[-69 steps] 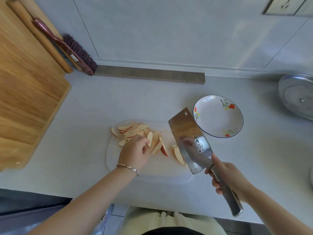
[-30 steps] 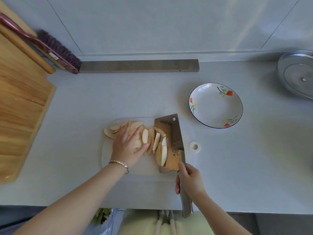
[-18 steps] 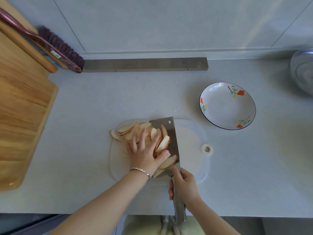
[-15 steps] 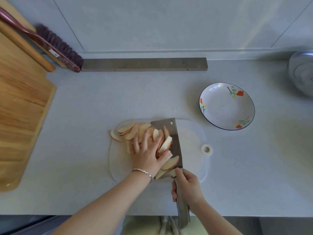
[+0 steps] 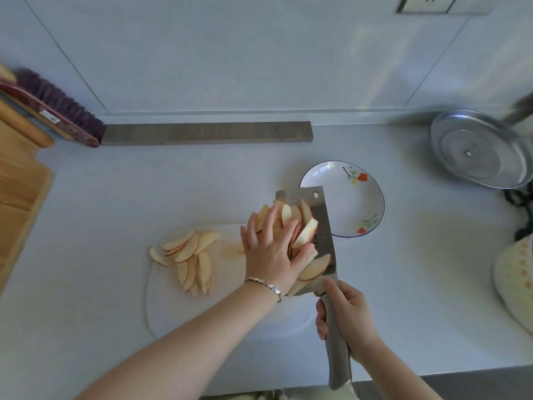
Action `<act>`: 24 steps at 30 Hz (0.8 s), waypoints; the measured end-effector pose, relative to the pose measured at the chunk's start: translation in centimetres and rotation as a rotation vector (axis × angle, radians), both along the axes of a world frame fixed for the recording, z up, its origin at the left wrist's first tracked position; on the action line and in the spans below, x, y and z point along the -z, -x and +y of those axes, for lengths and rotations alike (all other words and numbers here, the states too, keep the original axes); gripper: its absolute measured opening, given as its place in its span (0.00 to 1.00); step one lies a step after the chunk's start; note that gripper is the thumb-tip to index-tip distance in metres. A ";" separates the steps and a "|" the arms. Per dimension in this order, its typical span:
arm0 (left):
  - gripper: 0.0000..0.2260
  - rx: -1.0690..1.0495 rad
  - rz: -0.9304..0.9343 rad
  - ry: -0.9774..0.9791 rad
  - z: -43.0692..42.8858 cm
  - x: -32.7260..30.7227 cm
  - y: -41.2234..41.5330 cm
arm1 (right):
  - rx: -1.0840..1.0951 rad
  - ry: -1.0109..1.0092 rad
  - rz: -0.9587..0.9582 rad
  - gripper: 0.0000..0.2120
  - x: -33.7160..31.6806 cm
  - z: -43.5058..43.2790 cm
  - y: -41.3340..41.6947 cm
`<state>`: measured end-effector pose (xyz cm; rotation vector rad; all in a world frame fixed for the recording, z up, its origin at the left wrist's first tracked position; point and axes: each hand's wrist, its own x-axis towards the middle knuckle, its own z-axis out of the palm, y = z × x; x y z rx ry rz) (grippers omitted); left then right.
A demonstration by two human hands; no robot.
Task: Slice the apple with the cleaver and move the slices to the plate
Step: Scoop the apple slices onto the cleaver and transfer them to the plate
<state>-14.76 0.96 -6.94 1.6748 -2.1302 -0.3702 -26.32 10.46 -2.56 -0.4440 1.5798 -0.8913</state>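
My right hand (image 5: 344,314) grips the steel handle of the cleaver (image 5: 324,223), whose flat blade is lifted and carries a pile of apple slices (image 5: 305,235). My left hand (image 5: 272,252) lies flat on top of that pile, pressing the slices against the blade. The blade's far end overlaps the left rim of the white flowered plate (image 5: 360,203), which holds nothing. Several more slices (image 5: 190,255) lie on the left part of the pale translucent cutting board (image 5: 230,319).
A wooden board (image 5: 17,203) leans at the left, with a brush (image 5: 57,111) behind it. A grey bar (image 5: 207,133) runs along the wall. A metal lid (image 5: 481,151) stands at the back right, a pale woven object (image 5: 516,284) at the right edge.
The cleaver scooped under part of the slices, my left hand pressed them onto the blade, and both have lifted off the board and moved right to the plate's edge.
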 end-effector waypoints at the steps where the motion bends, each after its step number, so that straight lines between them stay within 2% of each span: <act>1: 0.22 0.023 0.012 -0.004 -0.7 -0.4 1.2 | 0.008 0.006 0.025 0.14 -0.3 -0.5 1.1; 4: 0.29 0.106 0.053 -0.132 -2.9 -2.1 5.7 | 0.058 0.019 0.080 0.15 -0.9 -2.1 5.0; 9: 0.35 0.159 -0.022 -0.266 -6.8 -1.9 11.4 | 0.072 -0.007 0.169 0.14 -0.6 -5.9 10.4; 13: 0.27 0.187 -0.177 -0.387 -9.1 -0.9 13.1 | 0.027 -0.034 0.249 0.12 0.1 -8.2 12.3; 16: 0.29 0.338 -0.141 -0.160 -10.3 -0.9 14.0 | 0.003 -0.033 0.296 0.12 0.9 -9.5 13.4; 18: 0.24 0.488 -0.067 0.043 -10.6 -0.4 14.8 | -0.018 -0.016 0.333 0.15 1.1 -9.9 13.8; 24: 0.18 0.580 0.046 0.173 -10.5 0.7 15.5 | -0.044 0.015 0.421 0.17 0.3 -9.4 14.6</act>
